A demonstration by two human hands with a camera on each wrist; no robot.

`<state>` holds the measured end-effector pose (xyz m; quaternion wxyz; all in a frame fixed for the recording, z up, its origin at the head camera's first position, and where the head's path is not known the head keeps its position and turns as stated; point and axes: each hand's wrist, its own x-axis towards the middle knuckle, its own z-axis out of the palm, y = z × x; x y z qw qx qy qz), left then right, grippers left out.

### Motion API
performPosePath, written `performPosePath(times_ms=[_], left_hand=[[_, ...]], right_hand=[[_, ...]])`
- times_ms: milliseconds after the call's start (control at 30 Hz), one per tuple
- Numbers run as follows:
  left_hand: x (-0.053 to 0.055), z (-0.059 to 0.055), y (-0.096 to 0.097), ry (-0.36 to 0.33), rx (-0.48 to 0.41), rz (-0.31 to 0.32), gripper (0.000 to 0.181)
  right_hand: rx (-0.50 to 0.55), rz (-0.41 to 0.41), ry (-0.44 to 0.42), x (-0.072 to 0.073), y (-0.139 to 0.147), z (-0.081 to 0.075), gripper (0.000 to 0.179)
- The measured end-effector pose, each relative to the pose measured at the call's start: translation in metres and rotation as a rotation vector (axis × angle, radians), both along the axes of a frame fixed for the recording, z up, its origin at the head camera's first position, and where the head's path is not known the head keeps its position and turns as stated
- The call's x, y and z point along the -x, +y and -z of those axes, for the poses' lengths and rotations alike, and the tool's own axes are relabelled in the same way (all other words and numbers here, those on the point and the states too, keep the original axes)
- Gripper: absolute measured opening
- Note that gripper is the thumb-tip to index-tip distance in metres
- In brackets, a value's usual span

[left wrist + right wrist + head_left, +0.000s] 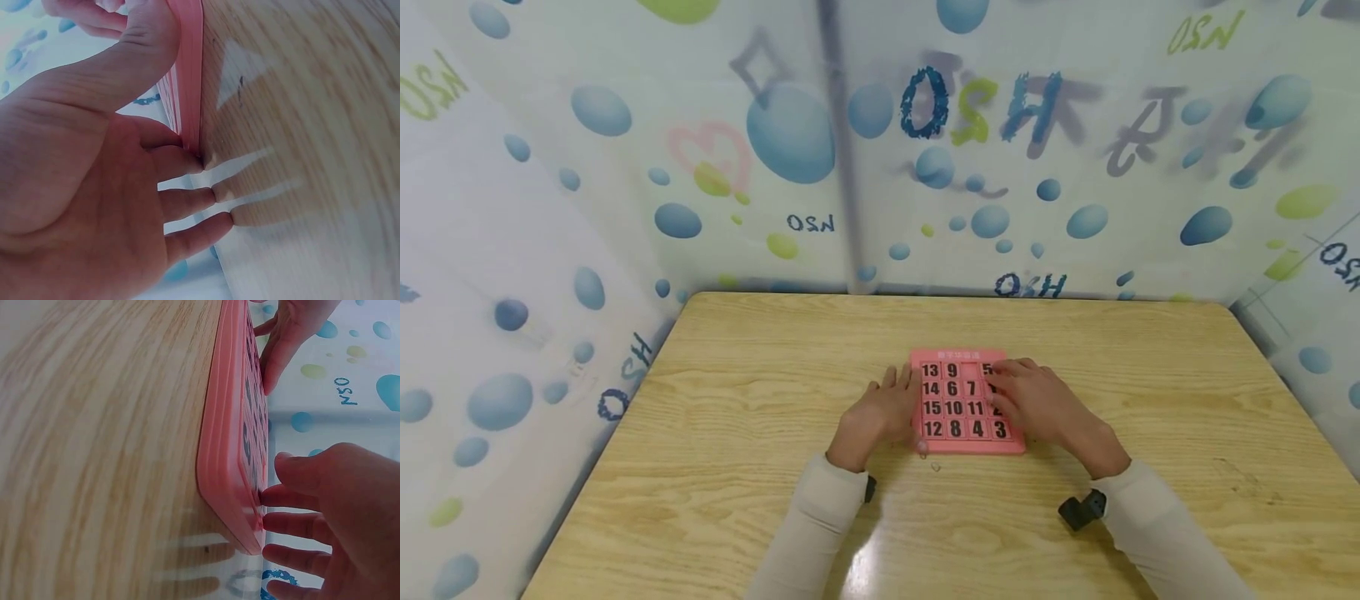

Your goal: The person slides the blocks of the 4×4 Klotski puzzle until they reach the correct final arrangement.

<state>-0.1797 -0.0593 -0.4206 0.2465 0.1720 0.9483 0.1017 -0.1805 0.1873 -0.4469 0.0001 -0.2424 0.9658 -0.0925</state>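
Observation:
A pink number sliding puzzle (966,419) lies flat on the table, its tiles marked with black numerals. Its top row reads 13, 9, a gap, then 5; the bottom row reads 12, 8, 4, 3. Along its left side rests my left hand (885,410), thumb by the near left corner. In the left wrist view, that hand's fingers (199,242) reach down to the tabletop beside the puzzle's edge. My right hand (1048,406) reaches over the right side, fingertips touching tiles near the top right corner. These fingers partly hide the right column.
The wooden table (760,375) extends around the puzzle. A patterned curtain (880,167) stands behind its far edge and at both sides. A dark wrist device (1082,510) shows under the right sleeve.

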Motion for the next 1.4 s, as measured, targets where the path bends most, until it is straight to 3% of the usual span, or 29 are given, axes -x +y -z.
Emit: performPosePath(times_ms=[1400], left_hand=[[0.001,0.001,0.001,-0.012,0.012,-0.007,0.117]], right_hand=[[-0.005,-0.010,-0.022,0.000,-0.022,-0.001,0.041]])
